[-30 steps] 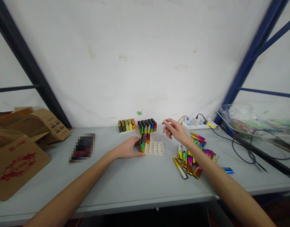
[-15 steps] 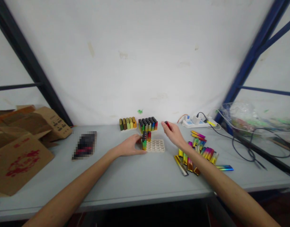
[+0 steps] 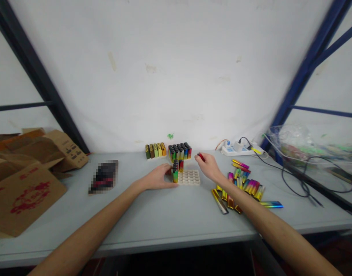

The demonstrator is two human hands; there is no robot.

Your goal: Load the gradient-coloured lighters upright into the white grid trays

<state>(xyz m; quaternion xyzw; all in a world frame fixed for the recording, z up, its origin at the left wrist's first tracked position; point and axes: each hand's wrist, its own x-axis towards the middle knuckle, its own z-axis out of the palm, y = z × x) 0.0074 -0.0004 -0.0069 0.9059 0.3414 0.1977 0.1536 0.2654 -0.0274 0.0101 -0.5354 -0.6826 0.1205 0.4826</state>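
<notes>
A: Right hand's state?
B: Right hand (image 3: 208, 167), right of centre: fingers closed on a red lighter (image 3: 201, 156), partly hidden by the grip.

A: Left hand?
B: Left hand (image 3: 158, 178), at centre: thumb and fingers curved around the left end of the white tray (image 3: 194, 179). Whether it grips, cannot tell.

A: Tray contents?
B: Centre of frame. Upright lighters (image 3: 175, 176) line its left side; round sockets show to the right.

A: Surroundings?
B: Black-topped block of lighters (image 3: 180, 151) just above the tray; loose shiny lighters (image 3: 252, 187) lie lower right; cardboard box (image 3: 35, 199), lower left.
</notes>
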